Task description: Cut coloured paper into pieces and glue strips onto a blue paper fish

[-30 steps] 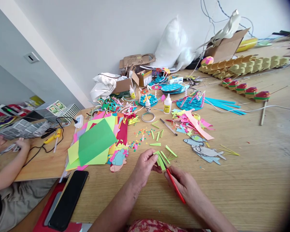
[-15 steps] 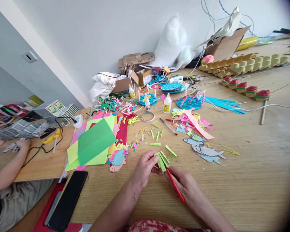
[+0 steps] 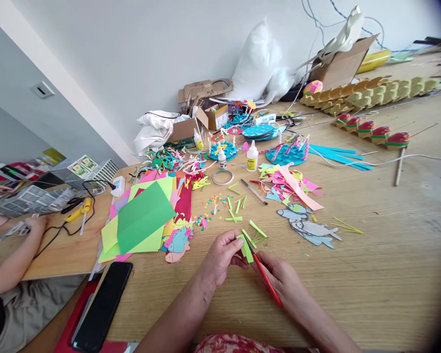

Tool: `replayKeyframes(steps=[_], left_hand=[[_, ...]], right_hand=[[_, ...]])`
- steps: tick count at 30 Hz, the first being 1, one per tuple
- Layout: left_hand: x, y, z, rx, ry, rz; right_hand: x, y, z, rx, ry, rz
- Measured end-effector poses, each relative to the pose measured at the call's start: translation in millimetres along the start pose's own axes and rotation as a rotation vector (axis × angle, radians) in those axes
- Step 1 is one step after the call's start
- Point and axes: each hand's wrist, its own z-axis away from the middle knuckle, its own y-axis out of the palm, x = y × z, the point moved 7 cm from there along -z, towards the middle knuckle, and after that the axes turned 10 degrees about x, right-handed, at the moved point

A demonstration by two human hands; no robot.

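My left hand (image 3: 226,252) pinches a small piece of light green paper (image 3: 247,252) between thumb and fingers. In my right hand (image 3: 279,274) are scissors (image 3: 266,280) with red handles, their dark blades lying along the paper's right edge. The two hands almost meet above the wooden table. Just beyond them lie narrow light green paper strips (image 3: 257,229), some touching one another. More short green strips (image 3: 234,219) lie a little farther off, near scattered coloured paper dots (image 3: 205,221).
To the left are stacked coloured paper sheets (image 3: 147,215), fish cutouts (image 3: 178,242) and a phone (image 3: 103,306). Grey fish cutouts (image 3: 312,228) and paper scraps (image 3: 292,184) lie to the right. Glue bottles (image 3: 252,158) stand behind. A co-worker's arm (image 3: 18,257) rests at far left.
My hands keep nearly the same pose, with the scissors still against the green paper. Another green strip now seems to cross the one lying beyond my left hand. The view has shifted slightly.
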Motion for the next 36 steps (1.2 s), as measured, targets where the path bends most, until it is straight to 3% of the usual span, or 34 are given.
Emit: replayKeyframes(steps=[8,12,18,25,31,36], left_hand=[[-20.8,-6.6,2.4,-0.134,0.139,-0.296],[-23.4,-2.6,3.9,-0.105,0.164,-0.378],[-19.2,2.3,8.8,-0.017,0.152,-0.283],[-20.2,1.6,11.5,-0.04,0.18,-0.329],[-35.1,-14.9,15.7,-0.145,0.216,-0.3],[-36.2,-16.7,13.7,-0.153,0.212,-0.234]], right_hand=[[-2.1,-12.3,-1.5,-0.115,-0.007,-0.342],[8.9,-15.3,-7.5,-0.144,-0.037,-0.516],[14.1,-19.5,-12.1,-0.221,-0.052,-0.609],[21.0,-18.3,-16.7,-0.179,-0.062,-0.495],[24.5,-2.7,-0.1,0.001,-0.03,-0.139],[22.1,4.8,8.7,0.032,0.025,-0.014]])
